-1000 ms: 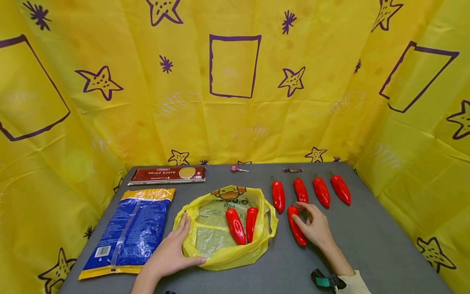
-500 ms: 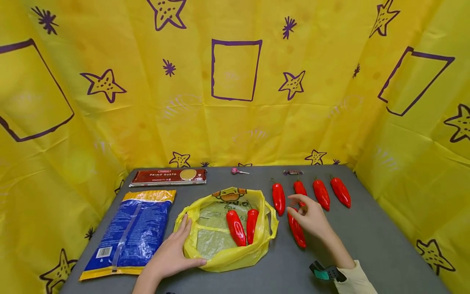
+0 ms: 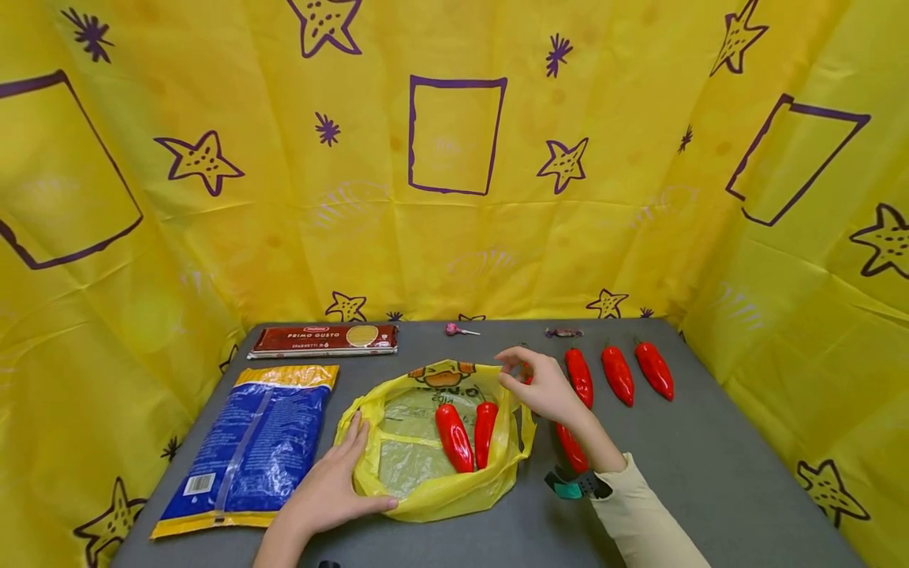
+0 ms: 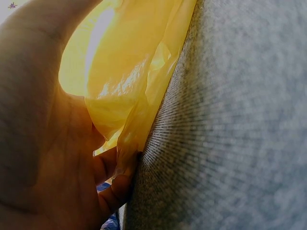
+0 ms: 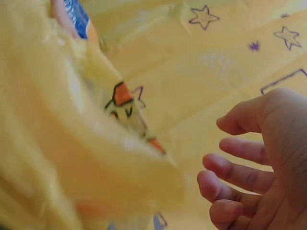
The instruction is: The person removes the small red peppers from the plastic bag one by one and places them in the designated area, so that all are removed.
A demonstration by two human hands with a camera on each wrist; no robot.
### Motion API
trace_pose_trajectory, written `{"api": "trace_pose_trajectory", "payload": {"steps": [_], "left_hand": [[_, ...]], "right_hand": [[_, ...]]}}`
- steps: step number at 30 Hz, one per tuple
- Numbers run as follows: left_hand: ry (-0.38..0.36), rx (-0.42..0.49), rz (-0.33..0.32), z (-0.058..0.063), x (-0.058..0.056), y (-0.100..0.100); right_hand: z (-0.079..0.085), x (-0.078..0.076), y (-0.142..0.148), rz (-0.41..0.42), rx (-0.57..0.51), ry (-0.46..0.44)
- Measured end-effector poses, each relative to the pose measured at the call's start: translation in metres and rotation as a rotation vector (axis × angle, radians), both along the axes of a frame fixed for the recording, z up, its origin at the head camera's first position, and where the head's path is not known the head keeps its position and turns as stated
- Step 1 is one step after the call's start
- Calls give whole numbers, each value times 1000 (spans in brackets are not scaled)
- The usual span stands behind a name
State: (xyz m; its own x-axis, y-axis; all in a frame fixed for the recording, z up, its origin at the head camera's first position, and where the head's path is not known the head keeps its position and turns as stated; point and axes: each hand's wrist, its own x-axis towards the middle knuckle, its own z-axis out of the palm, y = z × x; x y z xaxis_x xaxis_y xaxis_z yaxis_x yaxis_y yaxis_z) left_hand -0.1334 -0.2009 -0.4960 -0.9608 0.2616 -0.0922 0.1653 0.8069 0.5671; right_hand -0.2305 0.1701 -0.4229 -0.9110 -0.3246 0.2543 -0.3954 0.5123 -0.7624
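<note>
An open yellow plastic bag (image 3: 472,497) with a duck print stands mid-table, two red peppers (image 3: 454,438) lying inside it. At its left side my left hand (image 3: 330,489) rests against the bag, thumb stretched along the front and fingers over the left rim; in the left wrist view its fingertips touch the thin plastic (image 4: 129,91) low by the table. My right hand (image 3: 543,386) hovers at the bag's right rim, fingers loosely bent around nothing in the right wrist view. It mostly hides one pepper; another pepper (image 3: 570,448) lies partly under the forearm.
Right of the bag lie more red peppers (image 3: 618,375) in a row. A blue-and-yellow packet (image 3: 252,450) is on the left, with a spaghetti pack (image 3: 323,341) behind it. A lollipop (image 3: 454,329) and a wrapped candy (image 3: 564,332) lie near the yellow cloth wall (image 3: 454,260).
My right hand has left the front pepper, which stays on the table, and moved left and away from me to the bag's right rim. My left hand has kept its place.
</note>
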Motion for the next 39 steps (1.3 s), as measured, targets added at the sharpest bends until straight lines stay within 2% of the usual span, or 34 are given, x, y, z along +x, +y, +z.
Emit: {"api": "trace_pose_trajectory", "payload": {"steps": [7,13,18,33,39], "left_hand": [[-3,5,6,-1,-3,0],[-5,3,11,-3,-5,-1],[-6,5,13,-3,-5,-1],[-2,14,7,-1,-3,-1],[-16,16,3,-1,-1,0]], "right_hand": [[10,-16,-32,65,-10,-35],[8,-30,-51,99,6,-69],[4,-35,-65,98,5,-104],[-23,-31,-90,75,-12,-167],[-22,-19,-91,82,104,-181]]}}
